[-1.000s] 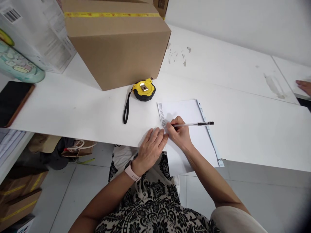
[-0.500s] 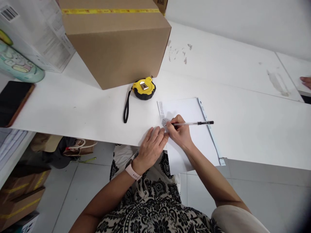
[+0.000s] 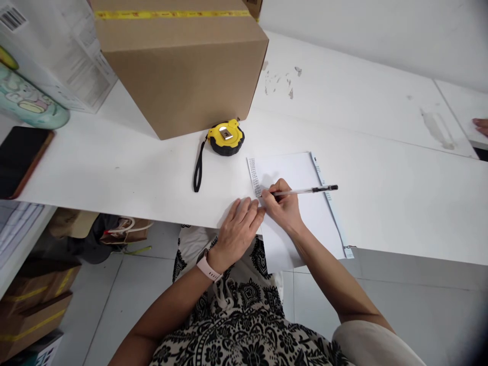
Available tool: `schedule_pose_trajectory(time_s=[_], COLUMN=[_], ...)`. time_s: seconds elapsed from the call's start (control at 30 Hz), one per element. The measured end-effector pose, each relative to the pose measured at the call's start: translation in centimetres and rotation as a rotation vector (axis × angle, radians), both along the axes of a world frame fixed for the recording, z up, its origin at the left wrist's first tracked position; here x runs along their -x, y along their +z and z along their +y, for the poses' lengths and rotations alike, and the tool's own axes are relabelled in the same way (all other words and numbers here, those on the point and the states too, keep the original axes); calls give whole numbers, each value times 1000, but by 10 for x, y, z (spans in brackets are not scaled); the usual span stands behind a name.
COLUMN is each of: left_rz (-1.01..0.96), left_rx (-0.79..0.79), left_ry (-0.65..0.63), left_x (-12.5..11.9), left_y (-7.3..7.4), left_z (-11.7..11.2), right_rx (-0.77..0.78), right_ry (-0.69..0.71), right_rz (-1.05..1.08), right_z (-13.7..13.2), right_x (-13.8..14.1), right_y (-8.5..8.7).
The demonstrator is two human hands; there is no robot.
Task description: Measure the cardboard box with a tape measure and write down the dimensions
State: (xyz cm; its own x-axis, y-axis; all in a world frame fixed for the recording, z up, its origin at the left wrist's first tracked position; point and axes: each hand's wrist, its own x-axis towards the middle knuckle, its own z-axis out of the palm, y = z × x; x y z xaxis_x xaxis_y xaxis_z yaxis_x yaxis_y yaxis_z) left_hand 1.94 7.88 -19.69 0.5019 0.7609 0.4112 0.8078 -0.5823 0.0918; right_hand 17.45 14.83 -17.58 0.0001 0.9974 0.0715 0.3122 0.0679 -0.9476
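A clear pen [image 3: 305,191] with black ends is pinched in my right hand [image 3: 284,206], its tip at the left side of a white sheet of paper [image 3: 305,236]. Rows of small handwriting run down the sheet's left edge. The paper overhangs the table's front edge, and a pale blue printed strip lies along its right side. My left hand [image 3: 239,223] rests flat, fingers stretched out, at the table edge and the paper's left border. Beyond it sits a yellow and black tape measure [image 3: 226,137] with a black wrist strap.
A large cardboard box [image 3: 186,89] with yellow tape stands behind the tape measure. At the left are a phone [image 3: 23,157], a mint-coloured bottle [image 3: 34,99] and a white box [image 3: 64,51]. Another person's fingers [image 3: 481,126] show at the far right of the white table [image 3: 400,198].
The pen's upper end has tilted slightly up and away, and my right hand has shifted very slightly. My left hand stays in place.
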Motion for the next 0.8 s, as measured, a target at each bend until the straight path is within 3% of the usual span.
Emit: schedule_pose_trajectory(time_s=[0.4, 0.8], left_rz=[-24, -10], left_rx=[-65, -60], left_ry=[20, 9], left_x=[-1, 0], left_y=[-6, -1], left_z=[0, 1], right_rx=[-56, -44], right_ry=[-11, 9], right_rz=[1, 32], right_z=[1, 2], right_x=[-1, 0], right_y=[-4, -6])
